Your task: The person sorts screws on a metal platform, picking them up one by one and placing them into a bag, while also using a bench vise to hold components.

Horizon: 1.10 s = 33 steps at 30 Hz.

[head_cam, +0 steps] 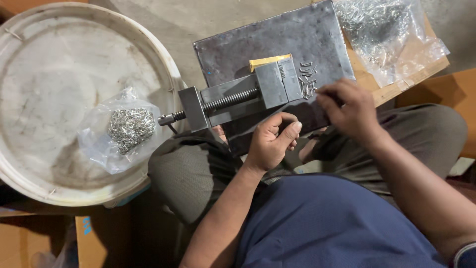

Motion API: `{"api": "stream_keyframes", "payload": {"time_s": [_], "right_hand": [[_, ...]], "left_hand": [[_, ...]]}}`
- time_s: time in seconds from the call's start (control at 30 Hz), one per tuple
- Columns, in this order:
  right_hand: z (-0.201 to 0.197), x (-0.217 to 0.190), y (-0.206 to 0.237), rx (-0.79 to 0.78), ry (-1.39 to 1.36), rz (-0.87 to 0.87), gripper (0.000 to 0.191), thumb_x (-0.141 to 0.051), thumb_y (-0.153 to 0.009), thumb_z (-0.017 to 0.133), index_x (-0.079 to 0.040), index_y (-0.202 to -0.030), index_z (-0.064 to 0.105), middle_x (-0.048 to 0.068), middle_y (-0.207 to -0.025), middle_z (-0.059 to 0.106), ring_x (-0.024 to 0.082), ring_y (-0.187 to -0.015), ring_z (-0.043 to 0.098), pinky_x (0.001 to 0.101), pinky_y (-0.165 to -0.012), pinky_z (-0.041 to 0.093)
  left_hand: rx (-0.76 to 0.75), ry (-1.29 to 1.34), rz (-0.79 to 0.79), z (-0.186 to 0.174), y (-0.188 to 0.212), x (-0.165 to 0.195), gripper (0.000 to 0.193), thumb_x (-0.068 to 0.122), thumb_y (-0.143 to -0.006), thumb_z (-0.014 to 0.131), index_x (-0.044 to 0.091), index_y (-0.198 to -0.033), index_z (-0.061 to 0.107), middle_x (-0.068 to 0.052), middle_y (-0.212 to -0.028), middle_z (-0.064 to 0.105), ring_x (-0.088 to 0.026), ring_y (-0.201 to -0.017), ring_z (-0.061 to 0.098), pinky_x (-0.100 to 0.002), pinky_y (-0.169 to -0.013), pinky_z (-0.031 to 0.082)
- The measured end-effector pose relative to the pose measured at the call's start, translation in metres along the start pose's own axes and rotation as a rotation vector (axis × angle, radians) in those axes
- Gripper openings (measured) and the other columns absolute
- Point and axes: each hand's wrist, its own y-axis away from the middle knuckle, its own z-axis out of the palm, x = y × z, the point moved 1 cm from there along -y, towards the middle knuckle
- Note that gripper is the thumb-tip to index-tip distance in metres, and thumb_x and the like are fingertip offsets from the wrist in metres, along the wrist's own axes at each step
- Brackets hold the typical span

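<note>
A dark steel plate (297,34) lies across my lap. On it sits a small grey vise (243,97) with its screw pointing left and a yellow strip (267,60) behind its jaw. Several small silver metal pieces (306,74) lie loose just right of the jaw. My right hand (349,106) reaches over the plate with its fingertips gathered down at those pieces; whether it pinches one is hidden. My left hand (272,141) is curled at the plate's near edge, below the vise, thumb out, with nothing visible in it.
A big white round lid (49,59) at the left carries a clear bag of silver pieces (124,129). Another clear bag of similar pieces (386,30) lies on a brown board (414,77) at the top right. Cardboard boxes stand at the bottom left.
</note>
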Motion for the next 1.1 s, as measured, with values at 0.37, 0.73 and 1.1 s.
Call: {"api": "stream_keyframes", "payload": {"time_s": [0.37,0.73,1.1], "right_hand": [[0.011,-0.006,-0.023,-0.077,0.242,-0.175,0.014,-0.013,-0.077,0.066,-0.019,-0.086,0.074,0.005,-0.079,0.065,0.03,-0.074,0.067,0.0439,-0.061,0.053],[-0.003,0.005,-0.019,-0.06,-0.187,0.215,0.013,-0.019,-0.086,0.073,-0.008,-0.092,0.073,0.009,-0.091,0.073,0.027,-0.081,0.072,0.037,-0.069,0.056],[0.019,0.002,0.033,-0.145,-0.677,0.357,0.016,-0.018,-0.1,0.066,-0.004,-0.106,0.066,-0.001,-0.093,0.065,0.004,-0.084,0.059,0.0232,-0.071,0.054]], "left_hand": [[-0.017,-0.224,0.026,0.004,-0.004,0.002,0.011,0.011,-0.101,0.061,0.001,-0.099,0.065,-0.001,-0.068,0.059,-0.008,-0.058,0.055,-0.027,-0.055,0.047],[-0.015,-0.087,-0.02,-0.011,-0.019,-0.047,0.02,0.015,-0.097,0.07,-0.002,-0.107,0.064,-0.004,-0.076,0.064,-0.009,-0.06,0.061,-0.026,-0.055,0.052],[0.062,-0.611,0.346,0.017,0.002,0.01,0.054,0.029,-0.092,0.08,0.0,-0.134,0.062,-0.017,-0.115,0.074,-0.025,-0.104,0.075,-0.035,-0.09,0.059]]}}
